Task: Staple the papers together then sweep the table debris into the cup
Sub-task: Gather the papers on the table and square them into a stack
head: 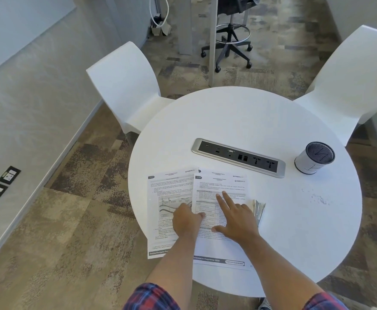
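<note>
Cup (314,158) stands upright on the round white table (250,117), far right side, well apart from the papers; white wall, dark grey inside, and its contents cannot be made out from this angle. Debris (317,196): small pale flecks scattered on the tabletop below the cup, toward the right edge, none visibly in the cup. Papers lie near the front left edge of the table: a left sheet (167,198) with a diagram, its left side overhanging the table rim, and a right stack (223,182) overlapping the left sheet's right edge, with at least two sheets slightly offset at the top. Stapler (259,210), silvery and partly hidden, lies just beside the right edge of the right stack, near the right hand. Left hand (186,220) rests palm down where the two sets of papers meet, fingers curled loosely and pressing on the paper, not grasping anything. Right hand (236,218) lies flat on the right stack, fingers spread and released, index and middle extended forward, thumb out to the left; it holds nothing. Both forearms reach in from the bottom of the view, plaid sleeves (151,297) rolled above the elbows. A power socket strip (239,157) is set in the table's centre, between papers and cup. Two white chairs (125,86) stand behind the table.
</note>
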Demonstrator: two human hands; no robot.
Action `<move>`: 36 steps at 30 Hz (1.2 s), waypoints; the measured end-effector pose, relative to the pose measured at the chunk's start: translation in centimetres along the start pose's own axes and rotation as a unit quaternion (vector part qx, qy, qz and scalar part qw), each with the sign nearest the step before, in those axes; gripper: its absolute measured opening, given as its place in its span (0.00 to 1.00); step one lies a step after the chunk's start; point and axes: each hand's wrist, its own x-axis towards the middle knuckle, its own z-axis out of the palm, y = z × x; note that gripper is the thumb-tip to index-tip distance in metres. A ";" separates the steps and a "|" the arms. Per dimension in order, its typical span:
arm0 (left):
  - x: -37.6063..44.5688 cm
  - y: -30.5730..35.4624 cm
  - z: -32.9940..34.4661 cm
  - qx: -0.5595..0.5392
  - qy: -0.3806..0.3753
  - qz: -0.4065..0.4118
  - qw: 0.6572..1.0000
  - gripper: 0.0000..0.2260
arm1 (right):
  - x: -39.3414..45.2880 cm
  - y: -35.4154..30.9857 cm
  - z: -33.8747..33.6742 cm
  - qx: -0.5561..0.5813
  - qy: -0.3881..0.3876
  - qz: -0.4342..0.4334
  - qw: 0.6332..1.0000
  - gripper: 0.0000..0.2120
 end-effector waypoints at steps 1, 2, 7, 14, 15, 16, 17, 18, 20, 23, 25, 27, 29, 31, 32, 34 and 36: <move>0.0 -0.2 0.1 -0.021 -0.006 -0.005 1.000 0.20 | -0.1 0.0 0.1 0.001 0.003 0.001 1.000 0.55; 0.0 -0.4 0.3 -0.039 -0.012 -0.007 0.999 0.20 | -0.2 0.0 0.2 0.003 0.006 0.002 1.000 0.54; -0.1 -0.9 1.0 -0.091 -0.034 0.030 0.995 0.11 | -0.3 0.0 0.6 0.005 0.018 0.001 1.000 0.53; 0.5 -1.4 -0.3 -0.149 -0.047 0.057 0.986 0.07 | -0.8 0.0 0.7 0.037 0.038 0.049 0.997 0.53; 0.6 -1.5 -0.5 -0.167 -0.056 0.050 0.983 0.09 | -0.7 -0.1 0.8 0.037 0.036 0.049 0.997 0.53; 0.7 -1.7 -0.9 -0.187 -0.068 0.041 0.979 0.12 | -0.6 -0.2 0.7 0.038 0.034 0.049 0.998 0.53; 0.9 -1.8 -1.1 -0.202 -0.080 0.032 0.976 0.15 | -0.5 -0.2 0.7 0.040 0.033 0.050 0.997 0.53; 1.2 -1.9 -1.3 -0.214 -0.090 0.023 0.972 0.16 | -0.4 -0.2 0.8 0.044 0.032 0.053 0.997 0.53; 1.6 -2.3 -1.9 -0.234 -0.103 0.011 0.967 0.17 | -0.1 -0.3 0.9 0.048 0.032 0.058 0.997 0.51; 2.4 -3.0 -3.1 -0.299 -0.105 0.000 0.948 0.18 | 0.7 -0.6 0.9 0.056 0.049 0.069 0.995 0.46; 2.8 -3.5 -4.2 -0.360 -0.110 -0.006 0.927 0.18 | 1.3 -1.0 0.6 0.084 0.060 0.083 0.991 0.44; 3.1 -3.9 -5.3 -0.416 -0.128 -0.001 0.900 0.17 | 1.9 -1.5 0.3 0.134 0.069 0.108 0.983 0.43; 3.4 -4.0 -6.3 -0.463 -0.134 -0.001 0.876 0.15 | 2.5 -1.9 -0.2 0.209 0.080 0.146 0.964 0.43; 4.0 -4.1 -7.2 -0.518 -0.143 -0.018 0.843 0.13 | 2.9 -2.3 -0.6 0.276 0.098 0.183 0.939 0.43; 4.3 -4.2 -7.6 -0.541 -0.154 -0.026 0.826 0.13 | 3.1 -2.5 -0.7 0.303 0.101 0.196 0.927 0.44; 4.7 -4.6 -8.5 -0.550 -0.172 -0.029 0.817 0.14 | 3.6 -2.9 -0.9 0.408 0.082 0.219 0.882 0.45; 4.9 -5.1 -9.1 -0.523 -0.168 -0.025 0.835 0.17 | 3.9 -3.2 -1.0 0.524 0.055 0.231 0.818 0.43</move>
